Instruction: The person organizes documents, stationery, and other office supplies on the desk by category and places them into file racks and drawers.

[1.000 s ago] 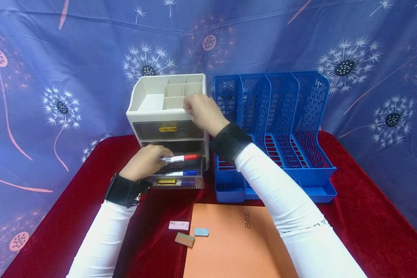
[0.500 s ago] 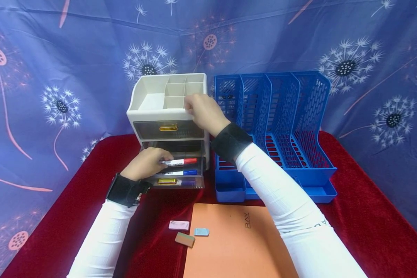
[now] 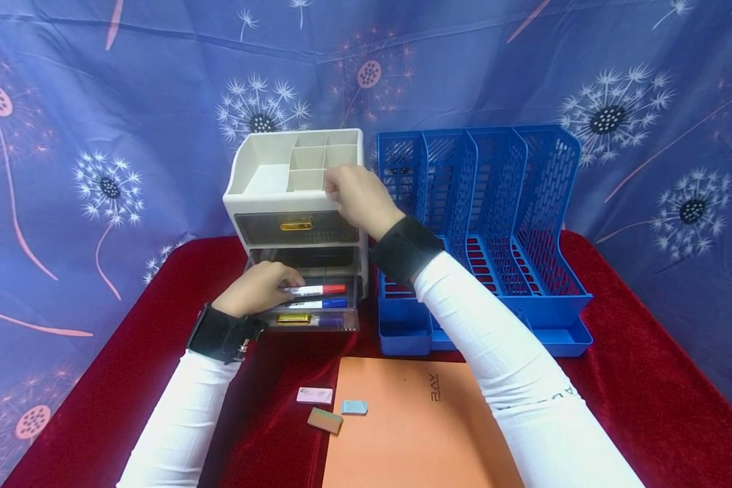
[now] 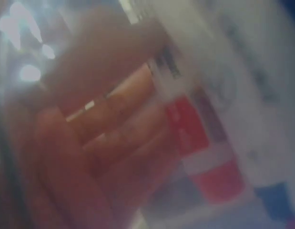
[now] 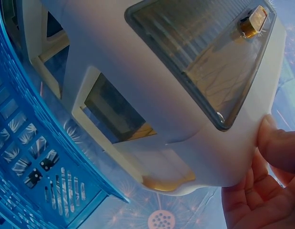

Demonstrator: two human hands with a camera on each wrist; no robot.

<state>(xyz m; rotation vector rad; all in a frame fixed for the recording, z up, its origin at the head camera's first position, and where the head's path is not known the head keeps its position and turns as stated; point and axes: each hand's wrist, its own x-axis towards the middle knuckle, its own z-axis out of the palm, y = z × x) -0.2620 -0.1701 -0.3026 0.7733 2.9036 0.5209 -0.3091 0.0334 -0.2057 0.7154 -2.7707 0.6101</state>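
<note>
The cream desk organizer (image 3: 287, 202) has its lower clear drawer (image 3: 349, 320) pulled out. Inside that drawer my left hand (image 3: 257, 288) pinches the left end of a red-capped whiteboard marker (image 3: 323, 290); fingers and red cap also appear, blurred, in the left wrist view. A blue-capped marker (image 3: 335, 304) lies just in front of it, its left part hidden by the hand. My right hand (image 3: 361, 200) grips the organizer's top front edge near the right corner. In the right wrist view its thumb (image 5: 279, 145) presses on the organizer's front face and the fingers curl over the rim.
A blue slotted file rack (image 3: 482, 298) stands close to the organizer's right side. On the red cloth lie a pink eraser (image 3: 314, 396), a brown-green eraser (image 3: 325, 421) and an orange folder (image 3: 396, 440) with a light blue eraser (image 3: 354, 407) on it. The organizer's upper drawer (image 3: 323, 228) is closed.
My left hand has lowered slightly, bringing the red-capped marker down into the drawer, nearer the blue-capped one. The right hand keeps its grip in the same place.
</note>
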